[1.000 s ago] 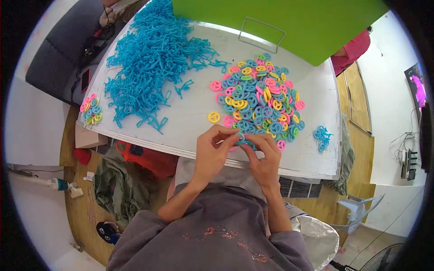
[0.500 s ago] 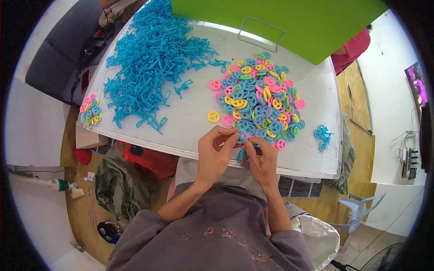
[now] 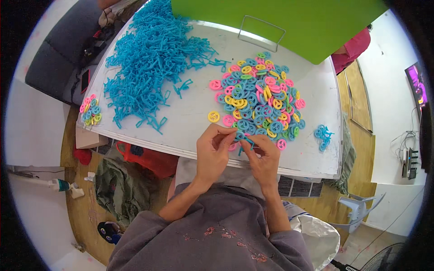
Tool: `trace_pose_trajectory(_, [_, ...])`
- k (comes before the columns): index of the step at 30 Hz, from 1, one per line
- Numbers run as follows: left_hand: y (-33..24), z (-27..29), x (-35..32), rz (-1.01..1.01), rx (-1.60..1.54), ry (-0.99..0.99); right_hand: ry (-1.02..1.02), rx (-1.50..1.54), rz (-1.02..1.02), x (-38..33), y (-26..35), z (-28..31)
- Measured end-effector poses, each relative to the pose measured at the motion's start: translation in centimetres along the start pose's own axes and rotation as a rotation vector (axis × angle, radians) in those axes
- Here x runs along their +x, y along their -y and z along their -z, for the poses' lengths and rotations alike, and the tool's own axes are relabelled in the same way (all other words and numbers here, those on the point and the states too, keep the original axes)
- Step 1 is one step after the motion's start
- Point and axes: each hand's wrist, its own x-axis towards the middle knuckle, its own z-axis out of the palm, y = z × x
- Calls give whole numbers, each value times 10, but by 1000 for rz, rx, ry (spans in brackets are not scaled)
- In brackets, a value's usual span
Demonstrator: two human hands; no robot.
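Observation:
Just beyond the table's near edge, my two hands meet with fingertips almost touching. My left hand (image 3: 212,153) pinches a small blue spoked wheel (image 3: 239,134) between thumb and fingers. Held by the thumb and fingers of my right hand (image 3: 263,160) is a blue plastic frame piece (image 3: 248,143), up against the wheel; whether they are joined I cannot tell. Right past my fingertips spreads a heap of spoked wheels (image 3: 257,97) in blue, pink, yellow and green. A big pile of blue frame pieces (image 3: 147,58) covers the table's left side.
The white table (image 3: 190,128) carries a green panel with a wire handle (image 3: 266,27) at its far side. Several loose wheels (image 3: 91,110) lie at the left edge, and a small group of blue parts (image 3: 323,137) at the right. A person in red (image 3: 355,49) is at the far right.
My right fingers have spread a little and turned the blue frame piece up against the wheel. The left hand has shifted slightly, still pinching the wheel. The piles look unchanged.

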Motion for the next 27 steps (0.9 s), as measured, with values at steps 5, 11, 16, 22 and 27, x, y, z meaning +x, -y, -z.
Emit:
trace_pose_trajectory(5, [0,3,4,69,30,160,129,-250,265,7,-7,23])
trace_pose_trajectory(11, [-8,1,-2,99,4,244,169,-42,-7,-1,6,25])
trace_pose_trajectory(16, [-1,-1,-1,376,-269,244,310,553,-278,-8,26,40])
trace_pose_trajectory(22, [0,-22,-12,447,-190,378,159,-88,181,-12,2,64])
trace_pose_trajectory(27, [7,-28,13,-274,580,58,-42,133,37,-13,-17,75])
